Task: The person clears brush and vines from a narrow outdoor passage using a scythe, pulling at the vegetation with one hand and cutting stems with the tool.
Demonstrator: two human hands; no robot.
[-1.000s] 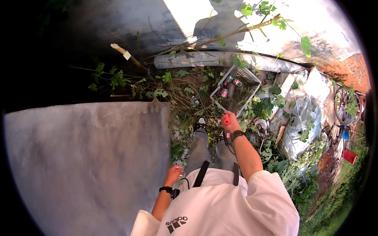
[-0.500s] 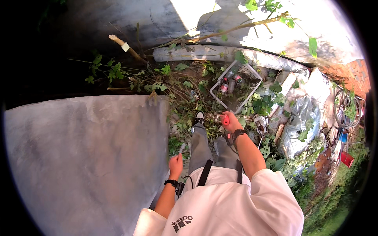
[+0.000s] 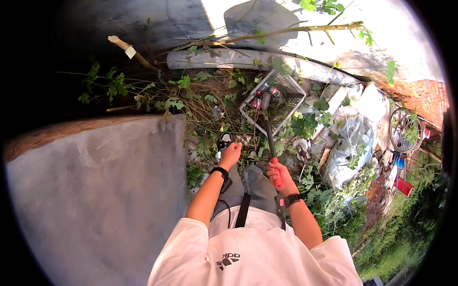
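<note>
My right hand [image 3: 279,177] is wrapped round the red grip of a long tool [image 3: 270,138] with a straight dark shaft. The shaft points away from me, and its far end overlaps the near side of a pale plastic crate [image 3: 294,86]; what kind of tip it has is unclear. Inside the crate lie several drink bottles and cans [image 3: 265,101], some with red on them. My left hand [image 3: 231,155] is closed above my shoe, to the left of the tool; anything within its fingers is hidden.
Cut stems and leafy vines [image 3: 214,102] cover the ground. A pale pipe [image 3: 210,59] runs along the wall behind the crate. At left stands a broad grey slab [image 3: 100,200]. To the right are clear plastic sheeting [image 3: 350,148], a wheel [image 3: 405,128] and a red container [image 3: 403,186].
My left hand has risen and moved forward to the right. My right hand has drawn back toward me, and the tool's dark shaft now shows lengthwise. The whole view has shifted slightly.
</note>
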